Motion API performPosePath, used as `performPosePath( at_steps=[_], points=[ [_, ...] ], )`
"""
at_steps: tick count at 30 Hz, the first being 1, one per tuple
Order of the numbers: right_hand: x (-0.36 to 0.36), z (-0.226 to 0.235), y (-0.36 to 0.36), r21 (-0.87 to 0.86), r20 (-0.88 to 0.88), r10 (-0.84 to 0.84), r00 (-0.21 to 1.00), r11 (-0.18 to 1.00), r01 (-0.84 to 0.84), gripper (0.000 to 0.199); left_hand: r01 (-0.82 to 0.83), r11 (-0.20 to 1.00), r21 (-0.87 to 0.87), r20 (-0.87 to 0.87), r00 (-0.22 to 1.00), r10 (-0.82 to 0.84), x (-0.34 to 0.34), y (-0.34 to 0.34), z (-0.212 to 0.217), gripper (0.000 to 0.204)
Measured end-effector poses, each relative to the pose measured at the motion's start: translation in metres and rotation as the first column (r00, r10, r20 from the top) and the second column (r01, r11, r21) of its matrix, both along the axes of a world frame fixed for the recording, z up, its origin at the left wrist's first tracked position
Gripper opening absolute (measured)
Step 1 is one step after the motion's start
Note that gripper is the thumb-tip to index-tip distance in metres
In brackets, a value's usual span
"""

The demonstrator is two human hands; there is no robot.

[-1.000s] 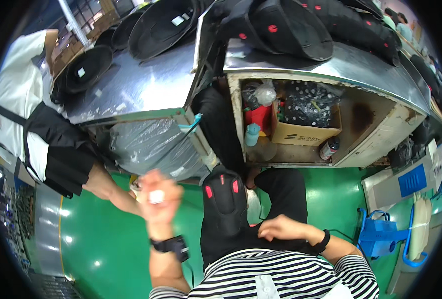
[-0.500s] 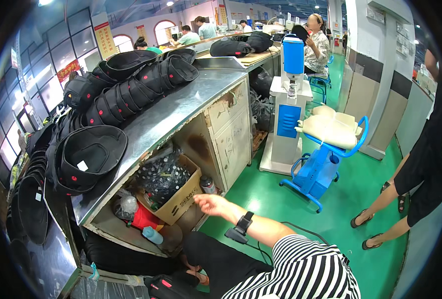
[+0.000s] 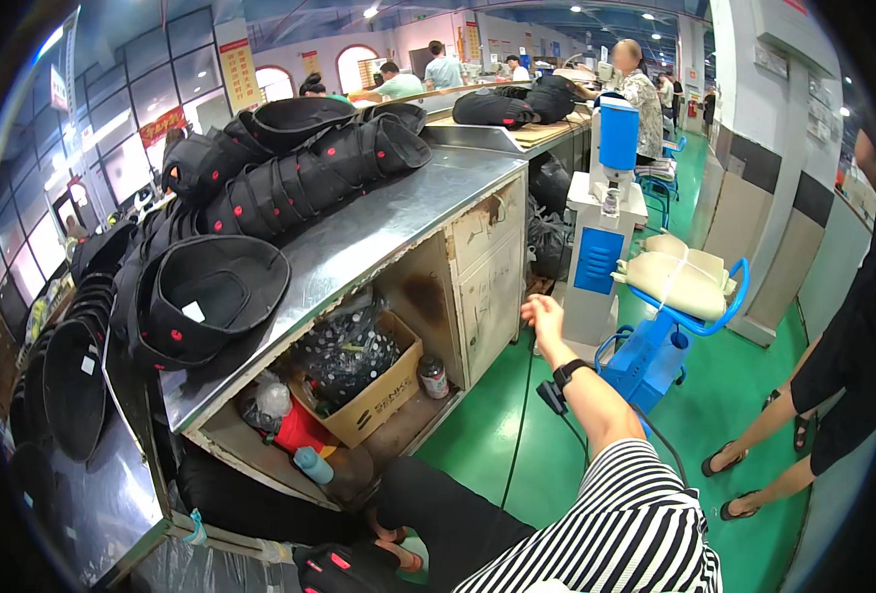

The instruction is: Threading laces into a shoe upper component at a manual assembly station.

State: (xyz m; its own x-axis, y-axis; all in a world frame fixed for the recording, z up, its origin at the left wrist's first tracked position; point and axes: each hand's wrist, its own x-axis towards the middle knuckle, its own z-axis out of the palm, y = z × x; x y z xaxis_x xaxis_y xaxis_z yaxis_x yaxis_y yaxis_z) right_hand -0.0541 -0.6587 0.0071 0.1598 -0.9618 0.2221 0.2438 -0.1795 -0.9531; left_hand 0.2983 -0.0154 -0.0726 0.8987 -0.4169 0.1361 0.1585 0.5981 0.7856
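The right hand [image 3: 545,318] reaches out empty, fingers loosely spread, toward the cabinet [image 3: 487,287] beside it; the left hand is out of view.

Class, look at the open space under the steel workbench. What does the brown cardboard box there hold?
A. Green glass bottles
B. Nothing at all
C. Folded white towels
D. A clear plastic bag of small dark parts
D: the brown cardboard box under the steel workbench is filled by a clear plastic bag of small dark parts that bulges above its rim.
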Motion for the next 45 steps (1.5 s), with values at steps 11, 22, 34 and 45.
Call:
performPosePath(
  at_steps=[11, 22, 34, 45],
  points=[
    [0.075, -0.024, 0.355, 0.033, -0.616, 0.769, 0.172, 0.242, -0.970, 0.015, -0.323, 0.631, 0.705, 0.032, 0.904, 0.427, -0.302, 0.102, 0.064, 0.034],
    [0.052, -0.050, 0.458, 0.436, -0.574, 0.781, -0.246, 0.038, -0.899, 0.013, -0.445, -0.014, 0.895, 0.446, 0.895, 0.015, -0.324, 0.031, 0.053, 0.010],
    [0.073, -0.030, 0.504, -0.077, -0.990, -0.056, 0.133, -0.573, -0.816, 0.006, -0.410, 0.149, 0.900, 0.317, 0.849, 0.422, -0.338, 0.044, 0.046, 0.012],
    [0.077, -0.046, 0.465, -0.200, -0.943, 0.330, 0.032, -0.488, -0.849, 0.009, -0.495, -0.028, 0.868, 0.481, 0.827, 0.291, -0.344, 0.039, 0.055, 0.009]
  ],
)
